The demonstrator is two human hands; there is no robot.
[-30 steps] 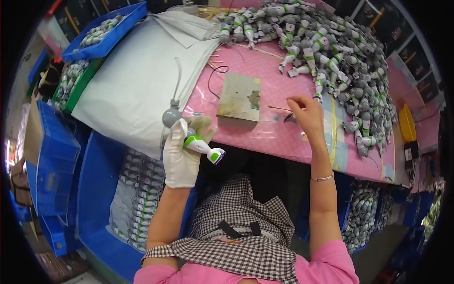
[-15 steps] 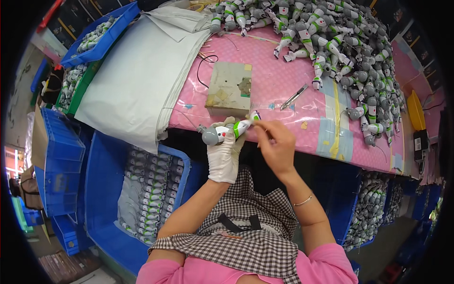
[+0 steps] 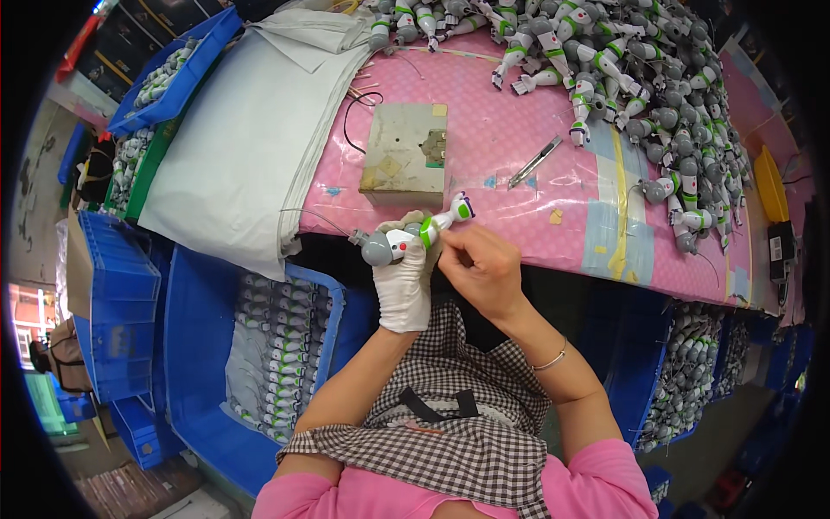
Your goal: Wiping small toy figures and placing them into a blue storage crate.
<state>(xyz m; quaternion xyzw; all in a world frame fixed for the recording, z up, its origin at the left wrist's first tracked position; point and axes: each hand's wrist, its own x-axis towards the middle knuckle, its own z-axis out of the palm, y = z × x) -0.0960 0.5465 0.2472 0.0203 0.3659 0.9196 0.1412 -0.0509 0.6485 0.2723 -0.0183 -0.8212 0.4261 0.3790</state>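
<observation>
My left hand (image 3: 404, 281), in a white glove, is closed around a small toy figure (image 3: 413, 238) with a grey round head, white body and green bands; I hold it lying sideways at the near edge of the pink bench (image 3: 519, 164), head to the left, feet to the right. My bare right hand (image 3: 482, 270) sits just right of it, fingers pinched together against the figure's lower body; whether they grip something small there I cannot tell.

Just beyond the figure on the bench lies a flat beige block (image 3: 406, 156) with a thin black wire curling off its left side. To the right of the block rests a pair of metal tweezers (image 3: 536, 162), apart from both hands. A big heap of the same toy figures (image 3: 622, 69) covers the far right of the bench. A grey-white sheet (image 3: 251, 138) drapes over the bench's left end. Below the bench on my left, a blue crate (image 3: 268, 346) holds more figures in rows.
</observation>
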